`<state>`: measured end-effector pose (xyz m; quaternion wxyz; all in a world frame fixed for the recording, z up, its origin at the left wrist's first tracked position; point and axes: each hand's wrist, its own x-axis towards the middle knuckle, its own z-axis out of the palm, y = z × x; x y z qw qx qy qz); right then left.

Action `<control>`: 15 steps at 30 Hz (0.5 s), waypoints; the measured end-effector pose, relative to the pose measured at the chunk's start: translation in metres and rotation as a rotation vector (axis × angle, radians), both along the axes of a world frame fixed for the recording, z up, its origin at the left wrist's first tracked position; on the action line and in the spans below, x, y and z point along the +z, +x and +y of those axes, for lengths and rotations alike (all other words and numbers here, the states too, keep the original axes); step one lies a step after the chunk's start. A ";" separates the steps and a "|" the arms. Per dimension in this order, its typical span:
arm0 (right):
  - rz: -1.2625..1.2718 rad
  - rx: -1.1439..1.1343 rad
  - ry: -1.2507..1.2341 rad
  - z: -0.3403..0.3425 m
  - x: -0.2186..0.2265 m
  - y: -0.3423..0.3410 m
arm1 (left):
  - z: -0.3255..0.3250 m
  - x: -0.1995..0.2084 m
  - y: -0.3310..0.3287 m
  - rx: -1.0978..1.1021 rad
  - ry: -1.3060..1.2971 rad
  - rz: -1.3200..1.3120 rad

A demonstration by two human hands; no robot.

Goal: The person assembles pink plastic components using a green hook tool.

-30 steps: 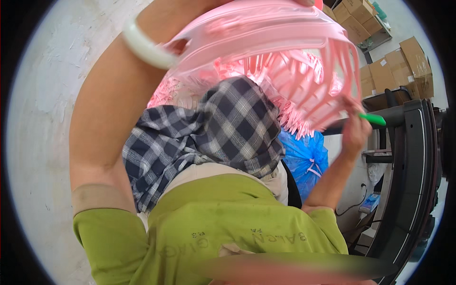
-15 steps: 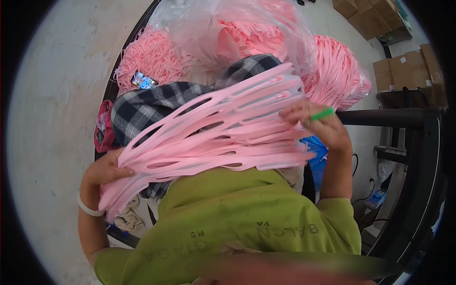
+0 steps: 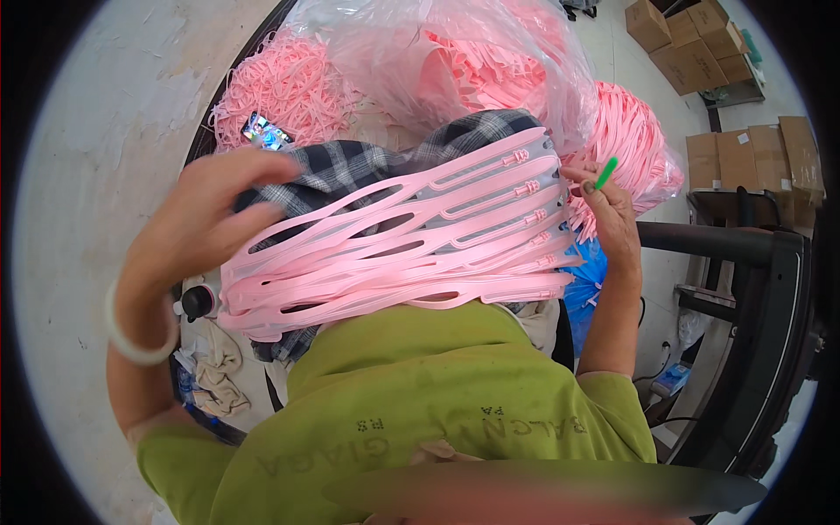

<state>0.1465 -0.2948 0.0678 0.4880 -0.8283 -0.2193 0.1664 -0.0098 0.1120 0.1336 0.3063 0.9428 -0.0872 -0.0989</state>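
Head view: pink strips (image 3: 385, 278) are seemingly spread for access. Green tool (image 3: 607, 172) is gripped by right hand (image 3: 612, 212), two o'clock; left hand (image 3: 203, 212), nine, is unclenched.

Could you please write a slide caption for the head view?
Pink slotted pieces lie over a plaid cloth; the left hand is open, the right hand holds a green object.

Two hands (image 3: 192, 214) (image 3: 615, 214), one bangle (image 3: 125, 344), one green stick (image 3: 606, 173), one phone (image 3: 265, 132) (heaped pink strips (image 3: 280, 87) uncountable).
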 end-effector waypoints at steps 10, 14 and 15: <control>-0.136 0.044 0.036 0.006 -0.013 -0.017 | -0.094 -0.111 0.090 -0.019 -0.434 0.357; 0.070 -0.148 0.237 -0.013 -0.011 -0.011 | -0.100 -0.091 0.110 0.036 -0.594 0.244; 0.066 -0.227 0.317 -0.021 -0.006 -0.011 | -0.106 -0.082 0.118 0.022 -0.594 0.250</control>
